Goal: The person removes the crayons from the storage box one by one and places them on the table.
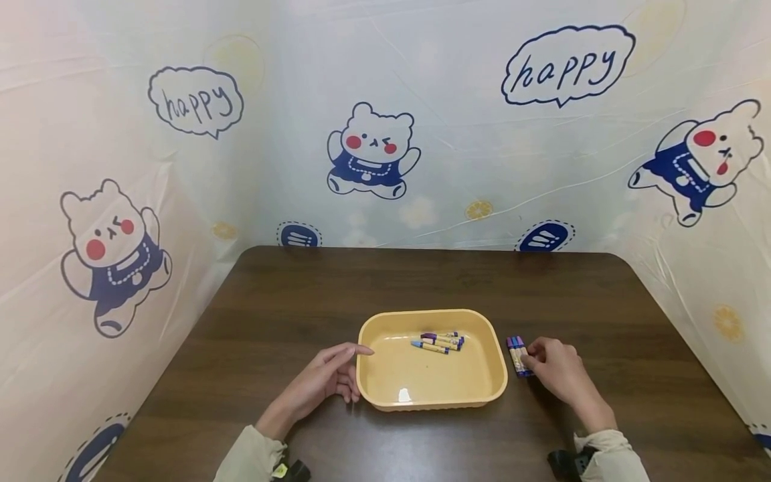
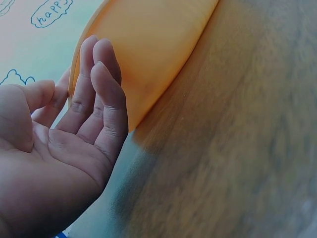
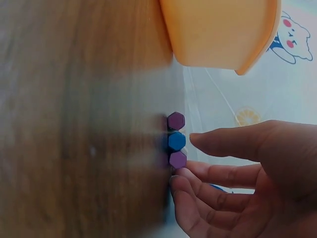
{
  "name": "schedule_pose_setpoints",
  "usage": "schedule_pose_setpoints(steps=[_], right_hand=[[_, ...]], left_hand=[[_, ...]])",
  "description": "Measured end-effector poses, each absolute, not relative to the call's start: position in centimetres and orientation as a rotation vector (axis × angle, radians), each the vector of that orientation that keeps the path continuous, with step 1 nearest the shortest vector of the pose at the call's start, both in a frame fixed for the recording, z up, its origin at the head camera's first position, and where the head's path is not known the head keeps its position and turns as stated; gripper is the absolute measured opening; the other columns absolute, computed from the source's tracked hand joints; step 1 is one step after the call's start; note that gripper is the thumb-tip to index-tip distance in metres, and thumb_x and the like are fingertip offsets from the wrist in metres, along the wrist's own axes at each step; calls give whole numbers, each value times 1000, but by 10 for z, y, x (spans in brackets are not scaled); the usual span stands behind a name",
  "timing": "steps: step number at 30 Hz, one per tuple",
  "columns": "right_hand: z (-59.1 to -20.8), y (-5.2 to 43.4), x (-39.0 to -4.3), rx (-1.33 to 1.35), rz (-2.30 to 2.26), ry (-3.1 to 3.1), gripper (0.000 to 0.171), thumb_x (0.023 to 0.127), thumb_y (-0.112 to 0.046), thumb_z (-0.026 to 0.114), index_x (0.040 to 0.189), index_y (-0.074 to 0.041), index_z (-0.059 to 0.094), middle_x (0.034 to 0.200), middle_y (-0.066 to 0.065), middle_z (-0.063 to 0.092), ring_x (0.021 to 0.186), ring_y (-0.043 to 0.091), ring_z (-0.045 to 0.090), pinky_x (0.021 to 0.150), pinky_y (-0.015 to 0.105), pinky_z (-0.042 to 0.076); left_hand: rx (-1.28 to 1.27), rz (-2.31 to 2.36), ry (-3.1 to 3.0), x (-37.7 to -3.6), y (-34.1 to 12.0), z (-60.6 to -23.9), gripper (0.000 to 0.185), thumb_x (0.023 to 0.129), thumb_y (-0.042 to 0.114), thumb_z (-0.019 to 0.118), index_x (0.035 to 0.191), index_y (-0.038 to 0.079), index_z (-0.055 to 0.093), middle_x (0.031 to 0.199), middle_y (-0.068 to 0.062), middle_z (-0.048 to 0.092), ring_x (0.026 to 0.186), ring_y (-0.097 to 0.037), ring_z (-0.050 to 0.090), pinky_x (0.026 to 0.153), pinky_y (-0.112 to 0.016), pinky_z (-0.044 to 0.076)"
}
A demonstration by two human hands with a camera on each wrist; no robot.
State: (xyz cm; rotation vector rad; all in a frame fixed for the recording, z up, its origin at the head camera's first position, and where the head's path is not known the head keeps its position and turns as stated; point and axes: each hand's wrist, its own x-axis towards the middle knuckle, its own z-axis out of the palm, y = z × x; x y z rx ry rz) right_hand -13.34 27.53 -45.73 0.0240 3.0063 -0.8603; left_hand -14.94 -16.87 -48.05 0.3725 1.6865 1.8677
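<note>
Head view | left hand (image 1: 328,378) relaxed, fingers flat against yellow tray (image 1: 431,395) wall | right hand (image 1: 557,367) fingertips on loose crayons (image 1: 517,353) lying on desk (image 1: 289,288) beside tray, grip unconfirmed | risk: hexagonal crayons may scatter if pinched unevenly

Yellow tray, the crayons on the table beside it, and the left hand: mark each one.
yellow tray (image 1: 385,395), head view, bare floor near the front wall.
crayons on the table (image 1: 517,355), head view, middle of the bundle.
left hand (image 1: 325,378), head view, back of the hand, fingers at the tray's left wall.
</note>
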Motion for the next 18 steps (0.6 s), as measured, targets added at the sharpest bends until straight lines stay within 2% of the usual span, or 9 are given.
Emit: schedule_pose_setpoints(steps=[10, 18], right_hand=[[-449, 271, -131, -61, -832, 3131, 18, 88, -15, 72, 94, 1, 70, 81, 8, 69, 73, 23, 62, 66, 45, 52], [-427, 254, -130, -171, -892, 3209, 12, 90, -14, 71, 94, -2, 72, 83, 7, 69, 73, 21, 62, 65, 43, 54]], left_hand=[[411, 1878, 1685, -149, -170, -480, 53, 109, 37, 37, 141, -5, 45, 81, -11, 67, 70, -22, 68, 61, -30, 56], [383, 1874, 1689, -150, -170, -482, 54, 108, 39, 39, 141, -4, 45, 81, -12, 68, 70, -23, 68, 61, -30, 56]])
